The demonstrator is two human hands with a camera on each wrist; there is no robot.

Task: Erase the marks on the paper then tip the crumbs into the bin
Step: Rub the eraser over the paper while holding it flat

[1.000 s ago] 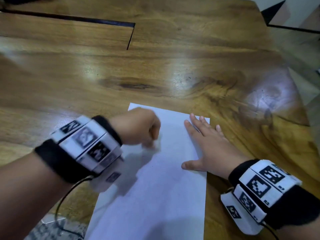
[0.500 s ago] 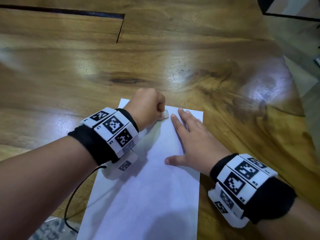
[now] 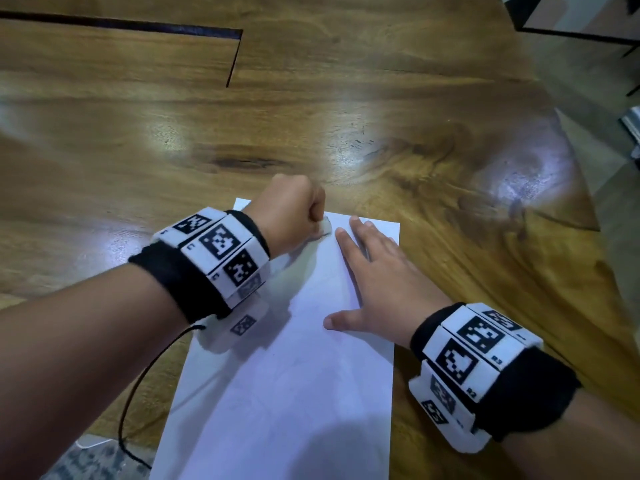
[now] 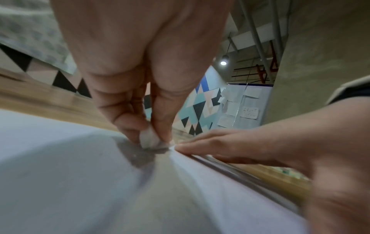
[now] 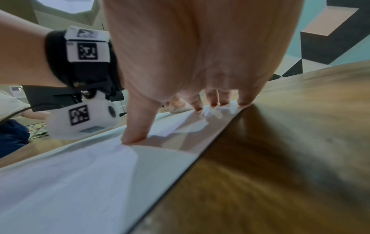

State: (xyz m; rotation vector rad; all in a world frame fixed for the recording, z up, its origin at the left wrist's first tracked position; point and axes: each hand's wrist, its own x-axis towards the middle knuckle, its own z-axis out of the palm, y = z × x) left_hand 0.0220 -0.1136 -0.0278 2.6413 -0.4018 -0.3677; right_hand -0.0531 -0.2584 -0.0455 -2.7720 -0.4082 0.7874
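Observation:
A white sheet of paper (image 3: 287, 386) lies lengthwise on the wooden table. My left hand (image 3: 294, 216) is curled into a fist near the sheet's far edge and pinches a small white eraser (image 3: 325, 227), whose tip touches the paper (image 4: 60, 158); the left wrist view shows the eraser (image 4: 149, 139) between thumb and fingers. My right hand (image 3: 374, 271) lies flat on the sheet's right side, fingers spread and straight, pressing it down. Its fingertips (image 5: 214, 102) and thumb rest on the paper (image 5: 70, 182). Faint pencil traces show mid-sheet. No bin is in view.
The glossy wooden table (image 3: 311, 126) stretches far ahead and to the left, with a dark seam (image 3: 235, 60) at the back. Its angled right edge (image 3: 581, 174) drops to the floor. A black cable (image 3: 135, 393) hangs from my left wristband.
My left hand with the eraser has slid from the sheet's left middle up to its far edge. The right hand stays flat on the paper.

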